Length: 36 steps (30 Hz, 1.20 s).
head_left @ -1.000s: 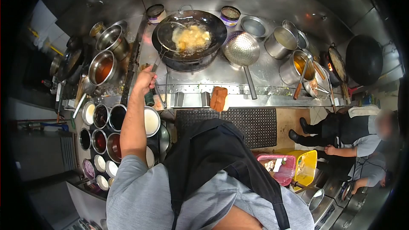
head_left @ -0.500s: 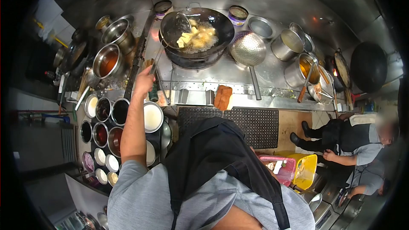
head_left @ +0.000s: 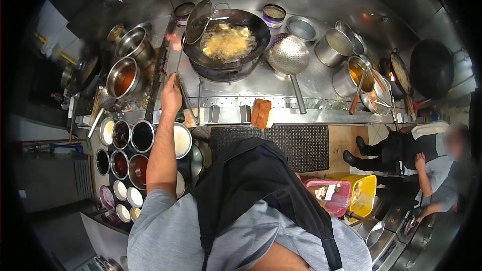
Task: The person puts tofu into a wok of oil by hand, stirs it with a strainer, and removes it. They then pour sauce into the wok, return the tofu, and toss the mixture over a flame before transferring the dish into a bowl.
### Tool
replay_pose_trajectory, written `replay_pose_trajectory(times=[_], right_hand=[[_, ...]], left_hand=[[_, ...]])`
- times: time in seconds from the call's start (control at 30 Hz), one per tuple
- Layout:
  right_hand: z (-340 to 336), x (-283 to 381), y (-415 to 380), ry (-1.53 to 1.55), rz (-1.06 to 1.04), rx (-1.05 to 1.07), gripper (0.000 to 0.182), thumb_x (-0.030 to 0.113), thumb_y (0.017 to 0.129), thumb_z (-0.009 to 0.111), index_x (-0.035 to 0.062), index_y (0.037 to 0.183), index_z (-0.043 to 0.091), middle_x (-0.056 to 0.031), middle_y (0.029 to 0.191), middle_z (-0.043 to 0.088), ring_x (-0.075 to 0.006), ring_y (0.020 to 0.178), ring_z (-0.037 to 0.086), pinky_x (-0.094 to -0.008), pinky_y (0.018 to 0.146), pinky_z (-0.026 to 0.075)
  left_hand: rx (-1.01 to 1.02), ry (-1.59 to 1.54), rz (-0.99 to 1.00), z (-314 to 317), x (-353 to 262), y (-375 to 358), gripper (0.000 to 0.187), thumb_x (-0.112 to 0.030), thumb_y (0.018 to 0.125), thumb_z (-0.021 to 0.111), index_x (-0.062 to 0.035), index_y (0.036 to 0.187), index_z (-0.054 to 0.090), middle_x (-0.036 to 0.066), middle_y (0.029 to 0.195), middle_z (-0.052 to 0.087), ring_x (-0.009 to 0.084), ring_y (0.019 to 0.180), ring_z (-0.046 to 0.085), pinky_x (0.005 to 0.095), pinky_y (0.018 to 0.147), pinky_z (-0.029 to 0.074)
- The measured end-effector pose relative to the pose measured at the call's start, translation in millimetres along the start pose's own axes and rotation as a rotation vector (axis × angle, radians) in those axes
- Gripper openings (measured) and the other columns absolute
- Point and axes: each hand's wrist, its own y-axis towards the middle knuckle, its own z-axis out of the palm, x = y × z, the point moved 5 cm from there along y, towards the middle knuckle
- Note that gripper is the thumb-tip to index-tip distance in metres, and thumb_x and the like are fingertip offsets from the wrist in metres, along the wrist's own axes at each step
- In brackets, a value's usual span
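My left hand [head_left: 171, 96] is closed round the thin handle of a round wire strainer [head_left: 199, 21]. This strainer is tilted up on edge over the left side of a black wok [head_left: 257, 50]. Yellow pieces of food [head_left: 227, 43] bubble in oil inside the wok. To its right a large perforated ladle [head_left: 288, 55] lies on the steel counter [head_left: 221, 101], handle towards me. Only a strip of my right forearm shows beside the apron; the hand itself is not visible.
Sauce pots [head_left: 143, 136] stand at the left, metal pots [head_left: 334, 47] at the right. A brown block [head_left: 261, 113] lies on the counter's front edge. Pink [head_left: 331, 198] and yellow [head_left: 365, 195] bins stand low right, near two other people [head_left: 424, 150].
The strainer has tipped upright and moved left, away from the food. The yellow pieces it was dropping now lie in the bubbling oil. A person at the right has moved an arm.
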Motion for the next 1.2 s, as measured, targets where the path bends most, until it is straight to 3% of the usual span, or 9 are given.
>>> replay_pose_trajectory(times=[0.23,0.43,0.47,0.53,0.63,0.73,0.8,1.0,1.2], right_hand=[[6,-4,-16,0.212,0.114,0.074,0.040,0.029,0.088,0.061,-0.0015,0.113,0.062,-0.0123,0.110,0.067,-0.0223,0.101,0.063,-0.0340,0.089,0.047],[12,-30,20,-0.107,-0.025,0.027,0.038,0.031,0.089,0.055,0.0006,0.111,0.063,-0.0160,0.113,0.066,-0.0294,0.107,0.062,-0.0345,0.090,0.047],[12,-12,17,-0.431,-0.266,0.097,0.038,0.031,0.090,0.054,0.0009,0.110,0.064,-0.0168,0.114,0.065,-0.0312,0.108,0.061,-0.0352,0.090,0.047],[9,11,4,-0.710,-0.481,0.149,0.037,0.030,0.090,0.053,0.0011,0.110,0.064,-0.0172,0.114,0.065,-0.0322,0.109,0.061,-0.0356,0.090,0.047],[-33,74,-57,-0.049,-0.032,0.021,0.035,0.027,0.089,0.054,0.0006,0.110,0.064,-0.0161,0.114,0.066,-0.0298,0.106,0.062,-0.0351,0.089,0.047],[-28,72,-58,0.104,0.040,-0.002,0.033,0.023,0.089,0.055,0.0002,0.111,0.064,-0.0151,0.114,0.066,-0.0268,0.104,0.063,-0.0344,0.088,0.047],[6,-2,-5,0.144,0.058,0.043,0.032,0.021,0.089,0.056,-0.0001,0.111,0.065,-0.0146,0.115,0.066,-0.0239,0.104,0.063,-0.0337,0.088,0.047],[-13,31,-37,0.182,0.152,0.104,0.034,0.021,0.088,0.058,0.0003,0.115,0.063,-0.0142,0.116,0.065,-0.0227,0.105,0.062,-0.0344,0.090,0.047],[9,-13,12,-0.043,-0.098,0.095,0.038,0.027,0.087,0.057,0.0040,0.117,0.063,-0.0135,0.119,0.064,-0.0233,0.109,0.061,-0.0335,0.093,0.045]], left_hand=[[0.063,-0.198,-0.071,20,36,19,0.048,-0.003,0.084,0.051,-0.0022,0.132,0.051,0.021,0.122,0.060,0.0279,0.110,0.060,0.0320,0.093,0.044],[0.073,-0.137,-0.080,25,36,24,0.046,-0.005,0.084,0.051,-0.0033,0.131,0.053,0.022,0.124,0.059,0.0329,0.117,0.056,0.0347,0.099,0.042],[0.075,-0.137,-0.078,32,47,26,0.046,-0.005,0.084,0.051,-0.0033,0.131,0.053,0.022,0.124,0.059,0.0329,0.117,0.056,0.0347,0.099,0.042],[0.066,-0.270,-0.031,42,63,27,0.051,-0.003,0.083,0.049,-0.0030,0.134,0.050,0.009,0.100,0.065,0.0182,0.078,0.060,0.0309,0.073,0.050],[0.282,-0.513,-0.403,14,25,8,0.052,-0.004,0.084,0.048,-0.0058,0.136,0.049,0.003,0.084,0.060,0.0112,0.058,0.051,0.0279,0.050,0.045],[0.345,-0.546,-0.463,-9,-1,-7,0.052,-0.004,0.085,0.046,-0.0077,0.137,0.048,0.000,0.075,0.054,0.0060,0.049,0.041,0.0236,0.039,0.034],[0.371,-0.497,-0.452,-25,-10,-13,0.053,-0.005,0.085,0.047,-0.0072,0.137,0.048,0.002,0.078,0.056,0.0081,0.054,0.045,0.0244,0.042,0.037],[0.390,-0.386,-0.371,-63,-35,-31,0.049,-0.006,0.088,0.048,-0.0087,0.136,0.050,0.004,0.082,0.057,0.0091,0.059,0.049,0.0252,0.047,0.040],[0.320,-0.370,-0.052,-47,-43,-41,0.045,-0.001,0.089,0.051,-0.0064,0.134,0.051,0.013,0.110,0.064,0.0189,0.096,0.061,0.0281,0.084,0.048]])
